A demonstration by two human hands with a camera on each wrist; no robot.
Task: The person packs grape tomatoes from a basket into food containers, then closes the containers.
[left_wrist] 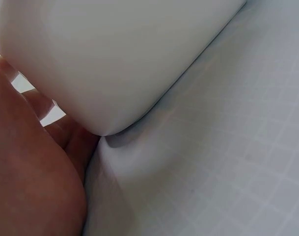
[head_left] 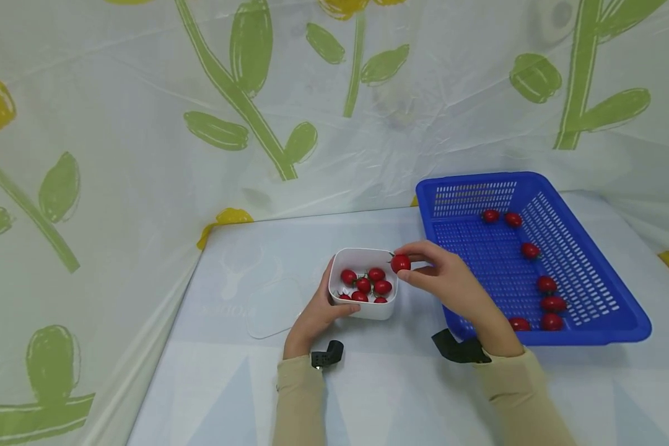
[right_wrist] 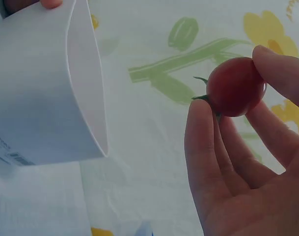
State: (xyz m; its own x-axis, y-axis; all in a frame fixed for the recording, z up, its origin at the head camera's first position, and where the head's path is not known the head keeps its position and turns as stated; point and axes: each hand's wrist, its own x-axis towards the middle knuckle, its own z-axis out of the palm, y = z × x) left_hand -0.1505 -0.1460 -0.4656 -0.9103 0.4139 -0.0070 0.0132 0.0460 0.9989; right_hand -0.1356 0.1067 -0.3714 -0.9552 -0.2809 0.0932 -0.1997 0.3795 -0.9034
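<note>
A square white plastic container [head_left: 375,311] stands on the table with several red cherry tomatoes [head_left: 363,285] inside. My left hand [head_left: 314,317] grips its left side, thumb along the front wall and fingers round the side. The left wrist view shows the smooth container wall [left_wrist: 120,59] low against the tabletop, fingers at its corner. Over the container's right rim, my right hand [head_left: 450,280] pinches one cherry tomato [head_left: 400,263] between thumb and fingertips. Seen from the right wrist, that round tomato [right_wrist: 236,87] has thin green sepals pointing toward the container.
A blue perforated basket [head_left: 546,337] stands to the right, holding several loose cherry tomatoes [head_left: 553,303] along its right side. A pale rounded outline [head_left: 275,310] shows on the tabletop left of the container. Behind the table hangs a flower-printed curtain [head_left: 145,155].
</note>
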